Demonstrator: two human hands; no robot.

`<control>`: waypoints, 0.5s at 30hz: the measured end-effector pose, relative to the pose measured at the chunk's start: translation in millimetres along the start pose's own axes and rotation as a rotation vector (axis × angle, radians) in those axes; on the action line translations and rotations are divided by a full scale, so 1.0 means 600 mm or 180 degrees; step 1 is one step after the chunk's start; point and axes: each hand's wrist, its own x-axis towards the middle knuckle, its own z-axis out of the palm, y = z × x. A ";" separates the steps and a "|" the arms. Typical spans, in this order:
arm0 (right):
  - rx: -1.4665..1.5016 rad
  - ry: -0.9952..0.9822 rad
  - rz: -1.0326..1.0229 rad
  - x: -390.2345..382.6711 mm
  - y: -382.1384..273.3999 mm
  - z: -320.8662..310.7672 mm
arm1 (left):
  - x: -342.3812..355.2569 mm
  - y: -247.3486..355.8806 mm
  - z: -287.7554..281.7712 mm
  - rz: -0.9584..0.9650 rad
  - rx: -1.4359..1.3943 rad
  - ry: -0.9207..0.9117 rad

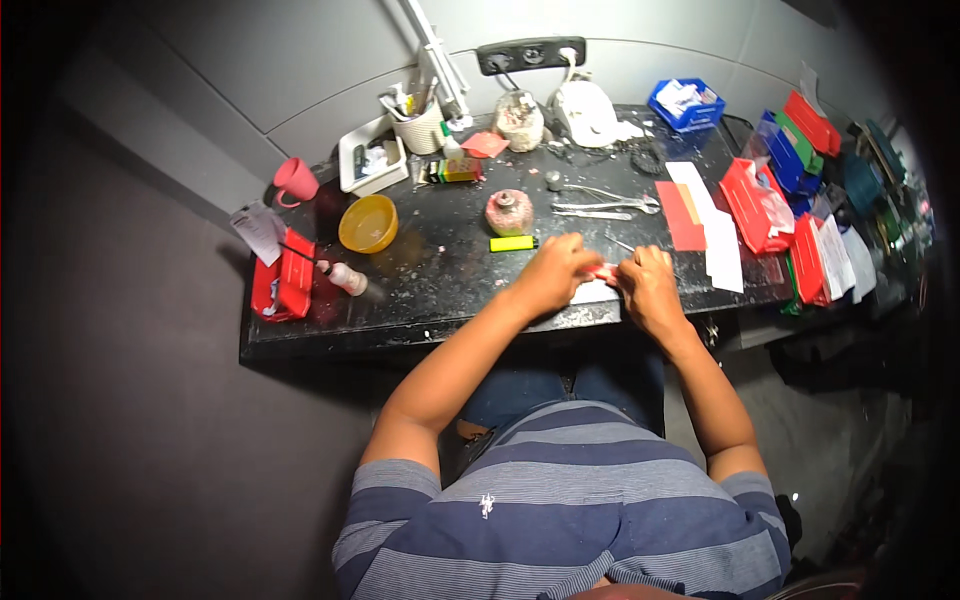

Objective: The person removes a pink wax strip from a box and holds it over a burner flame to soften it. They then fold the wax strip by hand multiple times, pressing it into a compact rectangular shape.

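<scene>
Near the front edge of the black worktop, my left hand [555, 275] and my right hand [648, 280] have their fingers curled at a small red and white piece [604, 271] between them, over a white sheet [592, 291]; its shape is partly hidden. Just beyond my left hand lie a yellow-green lighter [511, 243] and a pinkish squat bottle [509, 213]. A thin metal tool [619, 243] lies behind the piece, with metal pliers [610, 200] farther back. Red and white cards [680, 215] are beside my right hand.
The worktop [420, 300] also holds a yellow bowl [368, 223], pink mug [298, 178], small bottle [349, 278], white tray [372, 163], tool cup [418, 128], blue bin [687, 103] and several red trays [757, 207] at both sides. A wall with a socket strip [531, 55] rises behind.
</scene>
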 end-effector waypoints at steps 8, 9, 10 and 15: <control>-0.0668 0.0269 -0.0205 -0.028 -0.062 0.032 | -0.033 0.034 0.009 0.0329 0.0940 0.0118; -0.0738 0.0092 -0.0073 -0.033 -0.062 0.031 | -0.034 0.036 0.008 0.0289 0.1002 0.0095; -0.0738 0.0144 -0.0125 -0.035 -0.058 0.028 | -0.036 0.037 0.007 0.0254 0.1063 0.0044; -0.0678 0.0052 0.0064 -0.045 -0.045 0.014 | -0.047 0.038 -0.003 -0.0120 0.1191 0.0019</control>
